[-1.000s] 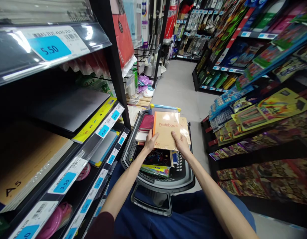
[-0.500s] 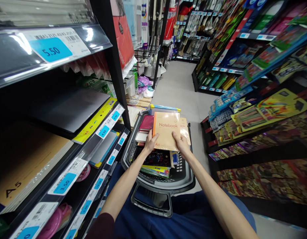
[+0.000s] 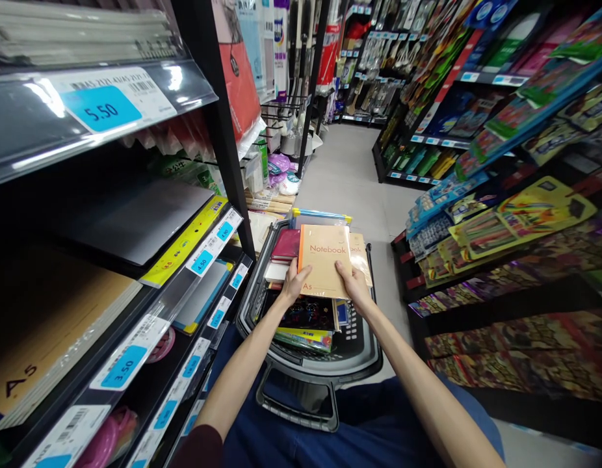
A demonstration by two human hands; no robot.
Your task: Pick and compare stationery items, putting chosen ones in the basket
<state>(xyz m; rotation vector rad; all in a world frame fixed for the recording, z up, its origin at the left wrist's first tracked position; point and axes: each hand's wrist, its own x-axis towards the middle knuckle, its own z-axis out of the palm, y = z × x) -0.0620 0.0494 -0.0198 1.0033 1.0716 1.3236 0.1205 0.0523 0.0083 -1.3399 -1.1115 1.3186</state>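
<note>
Both of my hands grip an orange-tan A5 notebook [image 3: 326, 257] marked "Notebook", wrapped in clear film. My left hand [image 3: 293, 284] pinches its lower left corner, my right hand [image 3: 352, 283] its lower right edge. The notebook hovers over a dark grey shopping basket [image 3: 359, 351] that rests on my lap. Inside the basket lie a second tan notebook [image 3: 361, 255], a maroon book [image 3: 286, 245], a black patterned pad [image 3: 306, 311] and a blue-and-yellow folder [image 3: 320, 216].
Black shelves [image 3: 149, 292] on my left carry A5 pads, a dark folder and blue price tags such as 5.50 [image 3: 101, 107]. Shelves of colourful stationery packs [image 3: 520, 221] line the right. A grey tiled aisle [image 3: 350, 169] runs ahead between them.
The notebook and both hands have sunk slightly toward the basket; the view has tilted a little. Grips are unchanged.
</note>
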